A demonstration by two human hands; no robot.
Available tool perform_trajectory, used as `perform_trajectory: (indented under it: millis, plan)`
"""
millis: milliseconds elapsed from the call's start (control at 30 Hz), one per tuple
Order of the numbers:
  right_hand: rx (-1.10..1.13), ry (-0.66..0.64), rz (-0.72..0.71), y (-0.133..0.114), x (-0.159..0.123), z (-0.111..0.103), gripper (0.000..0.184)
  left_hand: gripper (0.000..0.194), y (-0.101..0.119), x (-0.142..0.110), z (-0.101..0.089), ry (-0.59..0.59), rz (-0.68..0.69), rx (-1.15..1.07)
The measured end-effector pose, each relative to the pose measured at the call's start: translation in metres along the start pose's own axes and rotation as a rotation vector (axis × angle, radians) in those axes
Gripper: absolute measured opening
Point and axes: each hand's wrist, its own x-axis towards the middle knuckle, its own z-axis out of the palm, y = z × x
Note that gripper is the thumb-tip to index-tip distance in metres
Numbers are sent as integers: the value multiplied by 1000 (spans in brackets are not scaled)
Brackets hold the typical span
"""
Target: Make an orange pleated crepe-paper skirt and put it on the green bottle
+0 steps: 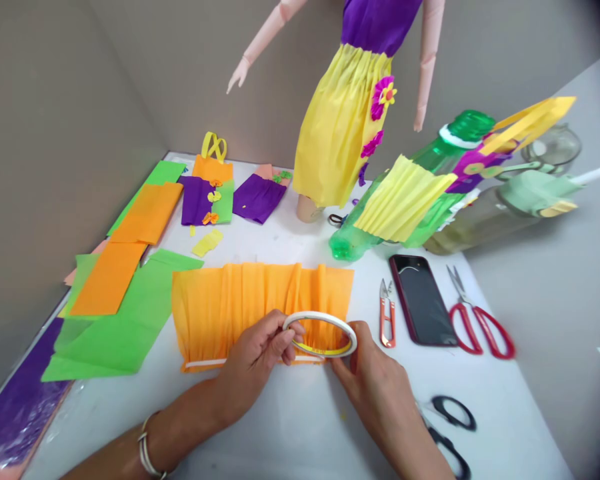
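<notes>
A pleated sheet of orange crepe paper (240,300) lies on the white table (290,427) in front of me, with a white tape strip (205,363) along its near edge. Both hands hold a thin roll of double-sided tape (330,323) over that edge. My left hand (257,357) pinches the left side of the roll with closed fingers. My right hand (375,383) grips the roll's right side, thumb against the ring.
Flat sheets of green (125,327), orange (110,277) and purple paper (15,407) lie at left. A mannequin in a yellow and purple dress (345,120) stands behind. Green bottle (430,180), phone (423,300), red snips (387,313), red scissors (480,320) and black scissors (450,430) lie at right.
</notes>
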Motion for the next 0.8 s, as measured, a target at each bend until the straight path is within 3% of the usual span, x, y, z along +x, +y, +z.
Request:
perform_trajectory:
  millis: [133,300,400,500,567,700,800]
  plan:
    - [-55,8,-8,6,0,1,10,32,3,-1,-1,3,-4,27]
    - [72,6,0,17,-2,-14,10,33,3,-3,-2,3,-3,46]
    - [334,31,-38,20,-6,-25,15,32,4,-2,-2,-8,0,77]
    - [642,59,-173,20,-10,-34,32,30,5,-1,0,-20,15,129]
    - [736,3,-245,16,-12,-38,38,29,4,0,1,-38,33,163]
    - [761,-184,-281,7,-11,-44,18,22,-4,1,3,-6,78,141]
    - [774,-137,-290,6,-11,-46,20,16,-9,-1,5,35,92,184]
